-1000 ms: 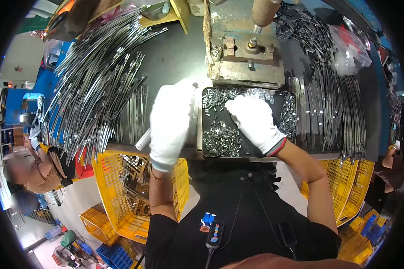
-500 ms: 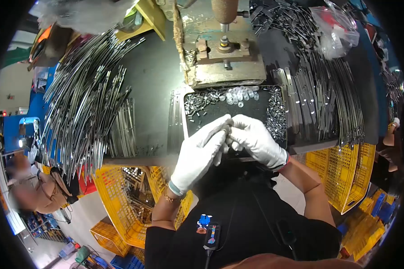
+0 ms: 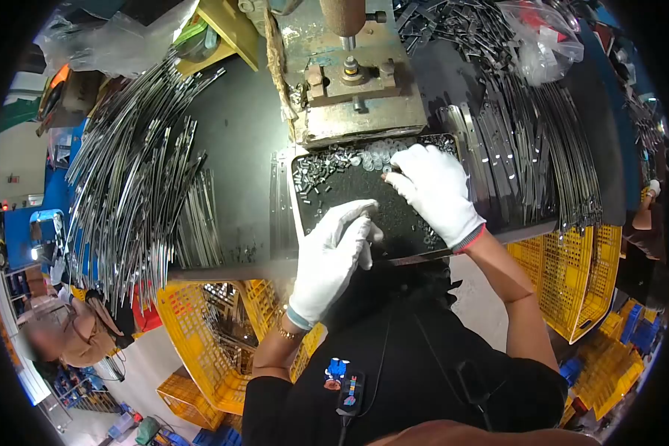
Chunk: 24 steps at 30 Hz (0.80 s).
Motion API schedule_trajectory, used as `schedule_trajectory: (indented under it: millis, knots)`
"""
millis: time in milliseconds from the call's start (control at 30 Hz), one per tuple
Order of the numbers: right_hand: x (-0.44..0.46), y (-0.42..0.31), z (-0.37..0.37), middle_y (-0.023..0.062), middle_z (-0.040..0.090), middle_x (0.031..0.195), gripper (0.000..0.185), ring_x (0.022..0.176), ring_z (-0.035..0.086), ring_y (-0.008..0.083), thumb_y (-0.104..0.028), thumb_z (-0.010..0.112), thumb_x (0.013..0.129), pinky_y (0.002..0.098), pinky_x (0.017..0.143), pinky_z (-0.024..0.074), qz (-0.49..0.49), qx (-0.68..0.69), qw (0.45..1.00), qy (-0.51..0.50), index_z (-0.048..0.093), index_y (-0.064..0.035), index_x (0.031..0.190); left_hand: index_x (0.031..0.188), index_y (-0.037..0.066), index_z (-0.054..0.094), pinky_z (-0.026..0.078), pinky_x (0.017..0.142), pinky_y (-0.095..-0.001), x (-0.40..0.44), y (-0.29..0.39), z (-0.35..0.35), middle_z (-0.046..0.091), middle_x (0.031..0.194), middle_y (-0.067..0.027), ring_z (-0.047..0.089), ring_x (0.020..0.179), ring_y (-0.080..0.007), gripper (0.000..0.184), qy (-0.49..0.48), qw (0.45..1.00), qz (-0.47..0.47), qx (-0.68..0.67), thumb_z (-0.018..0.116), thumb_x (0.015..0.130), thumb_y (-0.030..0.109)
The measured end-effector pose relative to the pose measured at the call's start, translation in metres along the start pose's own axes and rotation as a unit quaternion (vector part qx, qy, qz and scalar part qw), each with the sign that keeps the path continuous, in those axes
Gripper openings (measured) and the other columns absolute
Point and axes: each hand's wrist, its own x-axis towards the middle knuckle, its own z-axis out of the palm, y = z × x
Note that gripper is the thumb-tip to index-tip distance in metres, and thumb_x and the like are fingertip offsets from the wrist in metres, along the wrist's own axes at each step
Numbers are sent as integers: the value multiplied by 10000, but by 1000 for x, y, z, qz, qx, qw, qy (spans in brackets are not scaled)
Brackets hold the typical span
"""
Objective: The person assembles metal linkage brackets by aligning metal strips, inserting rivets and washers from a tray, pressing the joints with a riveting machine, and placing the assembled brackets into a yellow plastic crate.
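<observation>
My left hand (image 3: 334, 256), in a white glove, is over the near left part of a dark shallow tray (image 3: 299, 212). Its fingers are curled together, and whatever they hold is hidden. My right hand (image 3: 432, 189), also gloved, reaches to the back of this tray. Thumb and forefinger are apart beside clear round washers (image 3: 375, 157); a single washer shows near the fingertips. Small metal sleeves (image 3: 316, 169) lie heaped at the tray's back left, and more small pieces lie partly under my right hand.
Behind the tray stands a press (image 3: 353, 100) with a punch above its die. Long metal strips (image 3: 137, 171) are heaped at the left, more strips (image 3: 524, 149) at the right. Yellow crates (image 3: 201, 342) stand below the table edge. A seated person (image 3: 74, 327) is at far left.
My hands were together over the tray. My right hand has moved away toward the washers at the back, its fingers parting, while my left hand stays curled near the front. The view has shifted slightly.
</observation>
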Motion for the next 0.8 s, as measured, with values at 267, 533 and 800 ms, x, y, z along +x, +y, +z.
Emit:
schedule_trajectory:
  millis: [267, 533, 800]
  knots:
    - [0, 2, -18, 82, 643, 857, 116, 791, 630, 250, -142, 694, 871, 362, 729, 511, 41, 236, 971, -19, 680, -77, 965, 1324, -22, 523, 469, 530, -189, 11, 10, -5, 680, 1002, -102, 630, 658, -90, 330, 6, 998, -66, 20, 516, 1048, 158]
    - [-12, -17, -24, 47, 673, 956, 262, 848, 642, 259, -192, 764, 736, 391, 730, 511, -161, 187, 963, 110, 694, -125, 980, 1310, -57, 484, 517, 556, -224, 21, 24, 2, 666, 1022, -119, 686, 734, -126, 348, -57, 991, -56, 107, 494, 1062, 187]
    - [-13, -15, -36, 21, 635, 925, 244, 830, 620, 242, -222, 735, 751, 387, 716, 495, -170, 113, 975, 92, 681, -169, 983, 1361, -56, 457, 544, 669, -225, 22, 31, 4, 646, 1142, -115, 697, 868, -138, 378, -129, 988, -80, 37, 511, 1050, 152]
